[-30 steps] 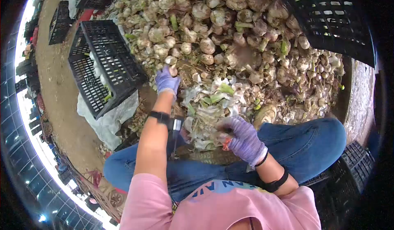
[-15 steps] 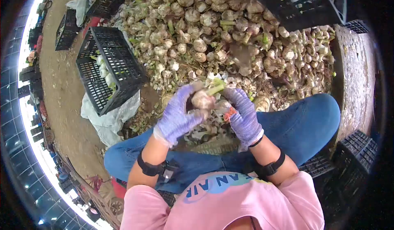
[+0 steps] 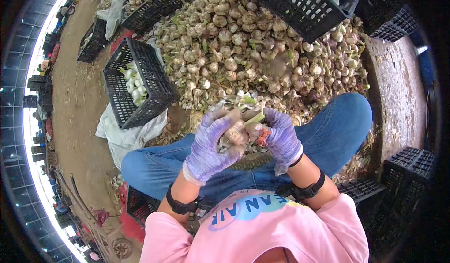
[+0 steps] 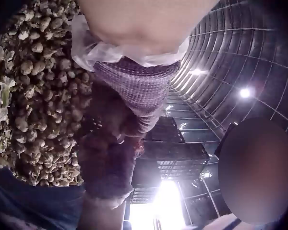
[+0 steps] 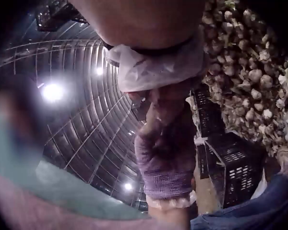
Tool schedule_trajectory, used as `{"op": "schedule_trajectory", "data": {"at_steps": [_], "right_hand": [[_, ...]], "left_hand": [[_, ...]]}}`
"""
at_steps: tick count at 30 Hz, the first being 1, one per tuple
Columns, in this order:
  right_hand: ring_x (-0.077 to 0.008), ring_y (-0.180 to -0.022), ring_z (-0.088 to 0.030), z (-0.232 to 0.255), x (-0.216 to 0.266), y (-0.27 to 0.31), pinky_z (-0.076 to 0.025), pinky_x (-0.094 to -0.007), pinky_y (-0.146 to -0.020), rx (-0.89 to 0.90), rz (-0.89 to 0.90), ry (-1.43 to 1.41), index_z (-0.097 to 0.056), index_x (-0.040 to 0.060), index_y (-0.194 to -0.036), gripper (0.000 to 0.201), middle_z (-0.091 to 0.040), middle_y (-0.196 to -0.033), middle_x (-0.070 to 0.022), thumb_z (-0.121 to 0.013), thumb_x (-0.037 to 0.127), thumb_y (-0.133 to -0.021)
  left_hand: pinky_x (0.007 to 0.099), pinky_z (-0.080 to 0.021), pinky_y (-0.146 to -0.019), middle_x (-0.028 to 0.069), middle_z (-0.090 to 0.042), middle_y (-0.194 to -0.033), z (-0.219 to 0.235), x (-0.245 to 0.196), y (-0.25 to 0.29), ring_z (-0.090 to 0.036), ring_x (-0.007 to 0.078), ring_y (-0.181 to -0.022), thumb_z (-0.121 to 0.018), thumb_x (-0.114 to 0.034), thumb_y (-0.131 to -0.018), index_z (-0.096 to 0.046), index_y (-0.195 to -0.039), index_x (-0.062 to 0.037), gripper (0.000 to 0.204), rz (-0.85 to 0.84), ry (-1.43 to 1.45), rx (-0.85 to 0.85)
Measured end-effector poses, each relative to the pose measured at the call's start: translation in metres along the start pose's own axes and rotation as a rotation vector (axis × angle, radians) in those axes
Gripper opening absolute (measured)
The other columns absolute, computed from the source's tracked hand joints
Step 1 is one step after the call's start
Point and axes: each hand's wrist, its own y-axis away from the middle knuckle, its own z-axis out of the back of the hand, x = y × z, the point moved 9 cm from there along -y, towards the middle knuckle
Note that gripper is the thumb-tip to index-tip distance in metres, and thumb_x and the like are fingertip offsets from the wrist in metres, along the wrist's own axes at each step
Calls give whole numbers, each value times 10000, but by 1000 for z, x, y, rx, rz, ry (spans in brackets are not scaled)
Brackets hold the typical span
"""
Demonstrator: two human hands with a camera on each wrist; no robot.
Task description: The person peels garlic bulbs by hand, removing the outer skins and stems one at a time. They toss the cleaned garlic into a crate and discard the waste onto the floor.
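Between the two gloved hands, in the head view, is a garlic bulb [image 3: 237, 134] with papery brownish skin and a pale green stem [image 3: 256, 118] pointing up to the right. My left hand [image 3: 213, 138], in a purple-and-white knit glove, curls its fingers and thumb round the bulb from the left. From the other side my right hand [image 3: 282, 136], gloved alike, pinches at the bulb beside the stem. A strip of orange-red material [image 3: 263, 137] sits at the right thumb. Both wrist views show the gloves in shadow, and the bulb is hidden there.
A large heap of unpeeled garlic [image 3: 229, 38] spreads in front of my crossed legs. On the left, a black crate [image 3: 157, 87] holds whiter bulbs over a white sack [image 3: 133, 134]. Another crate [image 3: 304, 14] stands at the far right, and stacked crates [image 3: 408, 169] at right front.
The left hand reached into the heap a second ago, then brought a garlic bulb back to the right hand. Both hands now hold it closer to the body, and the head view has shifted.
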Motion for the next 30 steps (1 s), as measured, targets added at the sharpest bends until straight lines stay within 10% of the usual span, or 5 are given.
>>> {"op": "schedule_trajectory", "data": {"at_steps": [18,23,25,28,30], "right_hand": [[-70,-690,-544,-26,3,12,-459,-220,-605,138,-176,-105,-580,3,-1052,317,-612,-858,-24,-664,153,-786],[-83,-703,-558,-27,-9,12,-471,-245,-616,231,-163,-192,-605,-4,-1001,290,-621,-821,-41,-675,157,-770],[-85,-714,-560,-15,-9,9,-469,-251,-617,124,-112,111,-611,-4,-990,275,-625,-837,-63,-664,134,-758],[-147,-724,-587,-9,2,6,-472,-282,-641,10,75,196,-612,2,-990,275,-624,-836,-101,-643,139,-754],[-192,-737,-592,-12,17,4,-471,-302,-662,82,132,387,-611,7,-991,280,-617,-830,-111,-635,153,-753]], "left_hand": [[344,-426,-875,128,-507,-1157,4,-7,17,-518,227,-1041,-701,-449,-711,-502,-1195,-57,653,12,307,-165],[266,-485,-658,97,-580,-941,-40,44,34,-578,186,-834,-651,-405,-776,-450,-1215,-58,595,627,1433,-77],[264,-495,-692,81,-550,-991,-46,45,35,-572,165,-839,-664,-399,-772,-417,-1257,-67,637,726,1413,-61],[290,-473,-813,77,-417,-1200,-9,2,7,-503,171,-1007,-669,-358,-785,-288,-1357,-104,732,92,399,-183],[287,-467,-820,91,-405,-1219,-18,21,17,-485,173,-1028,-659,-386,-786,-297,-1351,-103,728,238,528,-168]]}}
